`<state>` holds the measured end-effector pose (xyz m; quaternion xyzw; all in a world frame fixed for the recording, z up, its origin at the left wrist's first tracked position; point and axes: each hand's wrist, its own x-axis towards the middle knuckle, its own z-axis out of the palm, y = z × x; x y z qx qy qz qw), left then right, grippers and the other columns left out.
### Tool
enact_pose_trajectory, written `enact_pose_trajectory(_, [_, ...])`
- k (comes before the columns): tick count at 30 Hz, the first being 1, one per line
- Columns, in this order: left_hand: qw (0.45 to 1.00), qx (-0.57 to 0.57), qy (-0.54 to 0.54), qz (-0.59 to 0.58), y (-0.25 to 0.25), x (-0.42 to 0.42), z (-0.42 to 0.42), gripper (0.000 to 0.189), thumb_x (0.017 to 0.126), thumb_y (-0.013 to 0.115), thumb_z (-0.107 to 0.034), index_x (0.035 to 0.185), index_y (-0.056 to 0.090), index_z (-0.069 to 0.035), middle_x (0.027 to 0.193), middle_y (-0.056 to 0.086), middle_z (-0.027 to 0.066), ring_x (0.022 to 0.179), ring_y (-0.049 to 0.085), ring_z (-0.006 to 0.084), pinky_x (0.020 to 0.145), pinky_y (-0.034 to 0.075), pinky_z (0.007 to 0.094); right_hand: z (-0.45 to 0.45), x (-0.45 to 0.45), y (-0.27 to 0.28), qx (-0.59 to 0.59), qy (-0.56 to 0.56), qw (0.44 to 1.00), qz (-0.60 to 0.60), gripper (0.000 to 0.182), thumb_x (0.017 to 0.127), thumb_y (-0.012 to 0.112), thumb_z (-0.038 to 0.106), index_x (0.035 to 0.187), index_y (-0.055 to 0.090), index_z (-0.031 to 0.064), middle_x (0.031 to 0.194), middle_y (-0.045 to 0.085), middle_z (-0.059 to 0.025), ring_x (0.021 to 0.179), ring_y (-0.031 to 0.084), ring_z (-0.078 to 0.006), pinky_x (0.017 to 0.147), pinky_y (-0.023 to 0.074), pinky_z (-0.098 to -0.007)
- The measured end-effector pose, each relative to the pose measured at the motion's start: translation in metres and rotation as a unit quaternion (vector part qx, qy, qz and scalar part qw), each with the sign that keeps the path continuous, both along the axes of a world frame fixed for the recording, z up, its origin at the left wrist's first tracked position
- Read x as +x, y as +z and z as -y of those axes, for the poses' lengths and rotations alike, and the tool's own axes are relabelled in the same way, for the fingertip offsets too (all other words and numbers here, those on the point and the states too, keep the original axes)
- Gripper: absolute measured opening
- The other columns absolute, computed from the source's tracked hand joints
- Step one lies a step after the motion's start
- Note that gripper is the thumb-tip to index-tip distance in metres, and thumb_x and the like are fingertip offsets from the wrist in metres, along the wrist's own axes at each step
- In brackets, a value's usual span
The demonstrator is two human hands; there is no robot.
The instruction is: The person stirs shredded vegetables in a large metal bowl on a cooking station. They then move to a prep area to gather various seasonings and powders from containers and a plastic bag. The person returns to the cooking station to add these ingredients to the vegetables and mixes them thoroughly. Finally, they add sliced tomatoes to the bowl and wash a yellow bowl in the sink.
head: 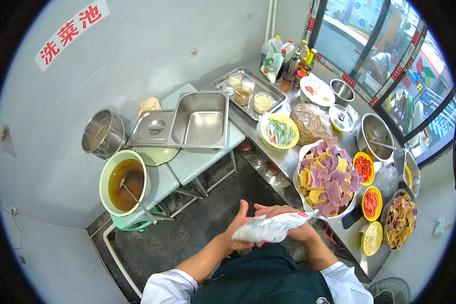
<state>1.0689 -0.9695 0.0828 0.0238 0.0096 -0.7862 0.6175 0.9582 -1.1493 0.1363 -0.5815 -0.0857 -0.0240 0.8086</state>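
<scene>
In front of my dark apron I hold a white plastic packet that bears red and dark printing. My left hand supports its left end from below, with the thumb pointing up. Fingers of my right hand reach behind and over the packet's right part, partly hidden by it. The packet is tilted, its right end higher. Just beyond my right hand, a large white basin heaped with purple and yellow chip-like pieces rests on the steel table.
Yellow-rimmed bowls of chopped red peppers stand right of the basin. Sauce cups fill a steel tray at the back. Left, a pale bucket of brown liquid holds a ladle; a steel food pan lies beyond. A fan is bottom right.
</scene>
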Motion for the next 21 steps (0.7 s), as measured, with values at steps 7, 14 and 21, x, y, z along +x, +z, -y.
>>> enact_pose_trajectory(7, [0.773,0.162,0.026,0.613,0.008,0.156,0.055,0.034,0.103,0.049,-0.033,0.123,0.059,-0.007,0.102,0.068,0.0086,0.082,0.065,0.0153,0.064,0.057,0.0296,0.101,0.149,-0.056,-0.125,-0.467,0.872,-0.074,0.046,0.102,0.050,0.044,0.114,0.054,0.0003,0.103,0.064,-0.0110,0.091,0.061,-0.0188,0.081,0.0509,-0.0374])
enact_pose_trajectory(14, [0.661,0.341,0.280,0.608,0.012,0.350,0.105,0.022,0.101,0.054,-0.017,0.117,0.060,-0.005,0.100,0.068,0.0082,0.084,0.063,0.0132,0.065,0.056,0.0278,0.275,0.402,-0.031,-0.378,-0.469,0.798,0.033,0.041,0.101,0.055,0.038,0.108,0.064,-0.0009,0.078,0.065,-0.0069,0.068,0.057,-0.0144,0.063,0.0458,-0.0319])
enact_pose_trajectory(21, [0.657,0.398,0.343,0.541,0.007,0.434,0.136,0.020,0.101,0.055,-0.017,0.113,0.062,-0.003,0.098,0.068,0.0077,0.083,0.063,0.0123,0.063,0.056,0.0262,0.378,0.567,-0.078,-0.581,-0.310,0.749,0.070,0.032,0.092,0.067,0.035,0.094,0.063,0.0037,0.075,0.065,-0.0203,0.069,0.065,-0.0398,0.059,0.0499,-0.0434])
